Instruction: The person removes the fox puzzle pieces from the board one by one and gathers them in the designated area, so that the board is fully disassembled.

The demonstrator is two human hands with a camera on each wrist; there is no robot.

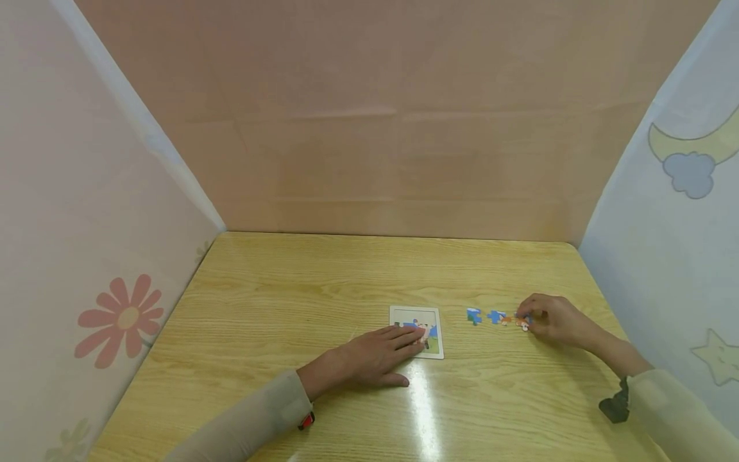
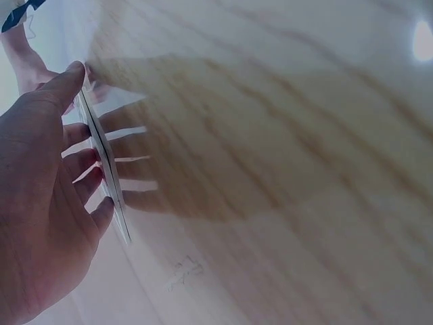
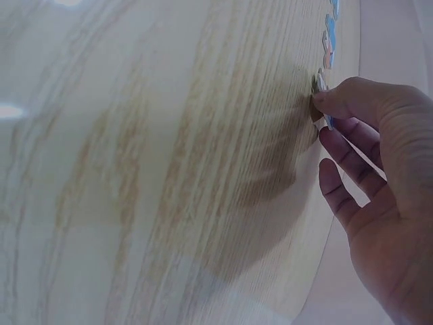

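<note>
My left hand (image 1: 378, 353) lies with its fingers straight over a small framed jigsaw board (image 1: 434, 317) and covers its lower left part. Part of a colourful picture shows in the frame, with a bare pale area at the top. In the left wrist view the fingers reach over the thin board's edge (image 2: 108, 162), the thumb held apart from the other fingers. Over to the right, my right hand (image 1: 551, 319) pinches a jigsaw piece (image 1: 522, 323) between thumb and fingers. The right wrist view has that piece (image 3: 321, 82) partly hidden by the thumb, close to the table surface.
Between the board and my right hand lie a blue and green piece (image 1: 473, 316) and a blue and orange piece (image 1: 496, 317). All of this is on a wood-grain table (image 1: 277, 289). Fabric walls stand around it, pink-brown at the back (image 1: 398, 160).
</note>
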